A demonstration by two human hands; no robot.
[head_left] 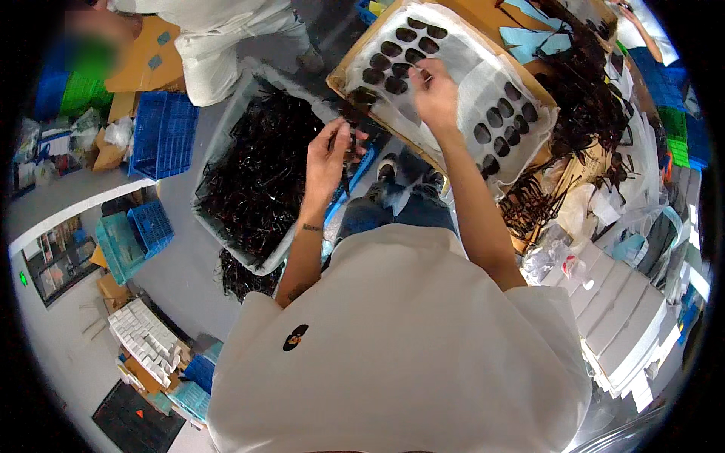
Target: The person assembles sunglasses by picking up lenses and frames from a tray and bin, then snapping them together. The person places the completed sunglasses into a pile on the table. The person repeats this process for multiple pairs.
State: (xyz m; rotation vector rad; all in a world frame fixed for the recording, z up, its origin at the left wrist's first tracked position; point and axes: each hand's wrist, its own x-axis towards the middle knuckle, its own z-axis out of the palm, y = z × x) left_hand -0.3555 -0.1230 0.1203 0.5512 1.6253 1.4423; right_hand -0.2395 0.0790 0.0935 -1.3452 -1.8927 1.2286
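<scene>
My right hand (436, 94) is over a shallow cardboard box (341, 75) with a white lining, its fingers pinched on what looks like a dark oval lens. Beside it, rows of dark lenses (390, 49) lie on the lining. A second group of dark lenses (495, 117) sits toward the box's right end. To the left, my left hand (326, 157) is raised by the edge of a big bin, fingers curled around a small dark glossy piece whose shape is blurred. Tangled dark glossy frame-like pieces (253, 174) fill the lined bin (283, 260).
A person in white clothes (226, 45) stands beyond the bin. More dark pieces (585, 106) are piled at the right, near stacked white boxes (612, 302) and a plastic bottle (578, 270). Blue crates (162, 136) stand at the left.
</scene>
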